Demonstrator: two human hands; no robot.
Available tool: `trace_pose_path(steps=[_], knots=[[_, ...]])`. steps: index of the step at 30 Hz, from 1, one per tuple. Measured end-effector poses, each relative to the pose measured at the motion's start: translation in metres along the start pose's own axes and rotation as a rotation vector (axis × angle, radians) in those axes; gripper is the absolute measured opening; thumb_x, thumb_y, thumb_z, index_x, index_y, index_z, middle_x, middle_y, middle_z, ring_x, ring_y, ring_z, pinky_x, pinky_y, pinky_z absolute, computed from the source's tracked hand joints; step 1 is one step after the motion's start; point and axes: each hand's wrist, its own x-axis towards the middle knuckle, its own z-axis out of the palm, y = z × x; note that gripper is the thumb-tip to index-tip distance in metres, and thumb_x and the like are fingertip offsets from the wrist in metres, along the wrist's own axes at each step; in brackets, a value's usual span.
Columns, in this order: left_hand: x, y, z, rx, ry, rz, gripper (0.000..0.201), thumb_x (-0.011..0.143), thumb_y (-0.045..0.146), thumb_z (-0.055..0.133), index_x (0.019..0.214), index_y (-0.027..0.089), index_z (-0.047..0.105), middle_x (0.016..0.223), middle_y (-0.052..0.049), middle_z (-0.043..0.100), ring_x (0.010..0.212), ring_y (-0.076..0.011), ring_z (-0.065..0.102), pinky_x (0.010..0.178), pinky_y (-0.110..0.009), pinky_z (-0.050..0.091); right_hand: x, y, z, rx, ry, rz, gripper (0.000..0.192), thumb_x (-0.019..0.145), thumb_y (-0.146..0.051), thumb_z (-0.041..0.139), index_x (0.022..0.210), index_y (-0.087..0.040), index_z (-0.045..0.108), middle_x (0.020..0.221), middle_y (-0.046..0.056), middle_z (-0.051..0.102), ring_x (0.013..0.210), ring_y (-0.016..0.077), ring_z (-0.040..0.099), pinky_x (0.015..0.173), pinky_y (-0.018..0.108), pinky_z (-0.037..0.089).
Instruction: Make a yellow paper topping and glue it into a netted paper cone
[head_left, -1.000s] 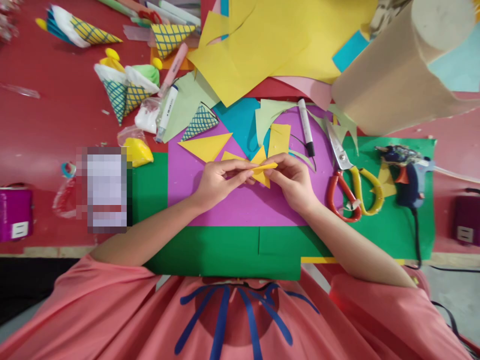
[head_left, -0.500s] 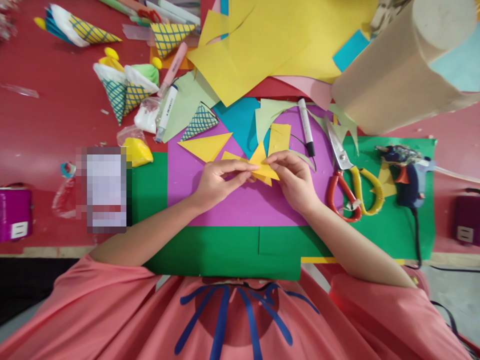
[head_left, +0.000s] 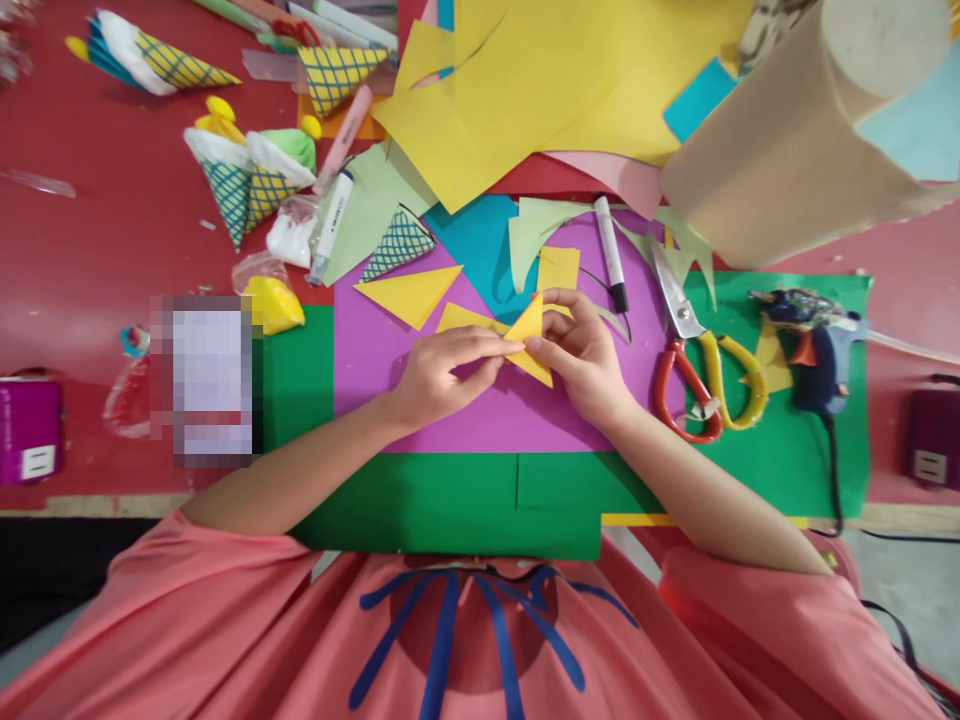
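Observation:
Between both hands is a small piece of yellow paper [head_left: 529, 328], bent into pointed shapes. My left hand [head_left: 444, 370] pinches its left edge with fingertips and thumb. From the right, my right hand [head_left: 581, 350] grips it, thumb in front and fingers behind. Part of the paper is hidden by the fingers. Beneath and beside the hands, a yellow triangle [head_left: 412, 292] and another yellow scrap [head_left: 466, 318] lie on the purple sheet [head_left: 450, 430]. A patterned paper cone [head_left: 397, 244] rests just beyond them.
Scissors [head_left: 684, 330] and a glue gun [head_left: 821, 360] lie right on the green sheet [head_left: 450, 510]. A black-and-white marker [head_left: 612, 255] is beyond my right hand. Yellow sheets [head_left: 525, 90] cover the back, beside a large beige roll [head_left: 780, 150]. Decorated cones [head_left: 251, 185] and yellow clay [head_left: 275, 304] sit left.
The yellow paper has turned in my fingers, and its upper point now leans right. My right thumb has moved across its front. The left hand stays at the paper's left side.

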Motion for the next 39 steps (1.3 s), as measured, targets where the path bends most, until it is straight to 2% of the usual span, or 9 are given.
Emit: trace_pose_path(steps=[3, 5, 8, 10, 12, 15, 19, 29, 39], knots=[[-0.003, 0.000, 0.001, -0.093, -0.019, -0.164, 0.027, 0.089, 0.028, 0.060, 0.115, 0.021, 0.061, 0.098, -0.004, 0.075, 0.080, -0.0127, 0.073, 0.070, -0.022, 0.059, 0.000, -0.001, 0.002, -0.019, -0.003, -0.011, 0.049, 0.078, -0.044, 0.075, 0.112, -0.027, 0.044, 0.074, -0.006, 0.056, 0.056, 0.0077, 0.052, 0.050, 0.022, 0.044], [-0.003, 0.000, 0.001, -0.156, -0.027, -0.252, 0.032, 0.088, 0.033, 0.062, 0.118, 0.022, 0.055, 0.084, 0.000, 0.073, 0.064, -0.0093, 0.068, 0.056, -0.018, 0.052, -0.001, -0.002, 0.003, -0.026, -0.016, -0.017, 0.048, 0.079, -0.044, 0.075, 0.112, -0.028, 0.044, 0.073, -0.007, 0.054, 0.053, 0.0075, 0.050, 0.047, 0.022, 0.043], [0.003, 0.001, 0.000, -0.100, -0.072, -0.231, 0.013, 0.087, 0.032, 0.064, 0.085, 0.019, 0.059, 0.067, 0.003, 0.064, 0.056, -0.0060, 0.058, 0.049, -0.016, 0.042, -0.002, -0.003, 0.005, -0.029, -0.046, -0.043, 0.048, 0.080, -0.045, 0.075, 0.112, -0.027, 0.045, 0.071, -0.007, 0.054, 0.052, 0.0078, 0.050, 0.046, 0.022, 0.043], [0.006, 0.002, -0.001, -0.066, -0.107, -0.198, 0.027, 0.089, 0.027, 0.060, 0.065, 0.018, 0.052, 0.054, 0.006, 0.052, 0.047, -0.0039, 0.047, 0.045, -0.016, 0.034, -0.002, -0.003, 0.005, -0.044, -0.051, -0.052, 0.049, 0.080, -0.047, 0.075, 0.113, -0.027, 0.045, 0.071, -0.007, 0.055, 0.054, 0.0084, 0.052, 0.049, 0.023, 0.044], [0.008, 0.003, -0.002, -0.081, -0.110, -0.220, 0.033, 0.090, 0.028, 0.058, 0.060, 0.017, 0.049, 0.049, 0.007, 0.046, 0.043, -0.0033, 0.040, 0.042, -0.017, 0.030, -0.003, -0.003, 0.005, -0.066, -0.051, -0.046, 0.051, 0.079, -0.048, 0.075, 0.116, -0.028, 0.045, 0.073, -0.006, 0.056, 0.057, 0.0092, 0.054, 0.053, 0.025, 0.047], [0.005, 0.002, -0.003, -0.126, -0.068, -0.321, 0.036, 0.092, 0.036, 0.057, 0.062, 0.018, 0.051, 0.050, 0.006, 0.050, 0.043, -0.0042, 0.043, 0.043, -0.018, 0.032, -0.004, -0.001, 0.005, -0.102, -0.092, -0.030, 0.055, 0.076, -0.045, 0.078, 0.117, -0.025, 0.047, 0.080, -0.004, 0.061, 0.067, 0.0109, 0.061, 0.064, 0.027, 0.051], [0.002, -0.001, -0.003, -0.220, -0.021, -0.401, 0.034, 0.091, 0.040, 0.059, 0.066, 0.018, 0.053, 0.058, 0.003, 0.059, 0.052, -0.0064, 0.055, 0.048, -0.018, 0.041, -0.007, 0.001, 0.003, -0.230, -0.117, -0.012, 0.035, 0.078, -0.041, 0.077, 0.100, -0.020, 0.059, 0.087, 0.000, 0.066, 0.077, 0.0128, 0.063, 0.067, 0.027, 0.050], [0.006, 0.005, -0.003, -0.227, -0.112, -0.323, 0.019, 0.083, 0.032, 0.068, 0.074, 0.016, 0.069, 0.065, 0.000, 0.070, 0.056, -0.0092, 0.062, 0.055, -0.019, 0.049, -0.004, -0.006, 0.001, 0.049, -0.042, 0.055, 0.027, 0.075, -0.037, 0.080, 0.084, -0.018, 0.064, 0.070, -0.002, 0.068, 0.061, 0.0096, 0.062, 0.060, 0.023, 0.052], [0.003, 0.000, -0.002, -0.274, -0.128, -0.366, 0.026, 0.082, 0.036, 0.072, 0.065, 0.016, 0.069, 0.061, 0.001, 0.070, 0.050, -0.0062, 0.060, 0.049, -0.016, 0.047, -0.002, -0.010, 0.009, 0.001, -0.119, 0.024, 0.031, 0.075, -0.043, 0.079, 0.081, -0.018, 0.062, 0.068, -0.002, 0.064, 0.062, 0.0112, 0.062, 0.065, 0.027, 0.055]])
